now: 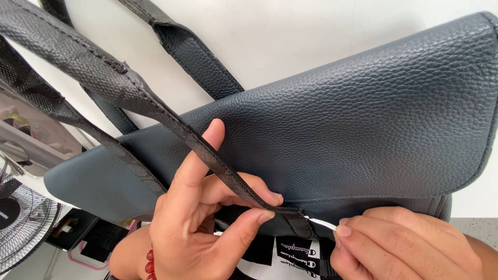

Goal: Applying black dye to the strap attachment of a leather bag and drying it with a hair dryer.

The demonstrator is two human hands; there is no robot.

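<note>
— Where is the bag and which way does it run?

— The dark blue pebbled leather bag (337,119) lies across the white worktop (290,36), its long axis going from lower left to upper right, the upper edge rising toward the right corner. Its near edge sits just above both hands.

— How many straps?

— Two show, both running off the top left. The nearer strap (119,83) slants down to the right and ends at the bag's near edge.

— What are the hands doing?

— The left hand (197,228) pinches that strap's lower end between thumb and middle finger, the forefinger stretched up along the leather. The right hand (410,243) has its fingers pressed together on one thin white strip (321,224) touching the strap's end.

— Any free room?

— Bare worktop lies above the bag. At the left edge things crowd in: one fan grille (21,228) and a clear tray (31,129), well apart from the hands.
</note>
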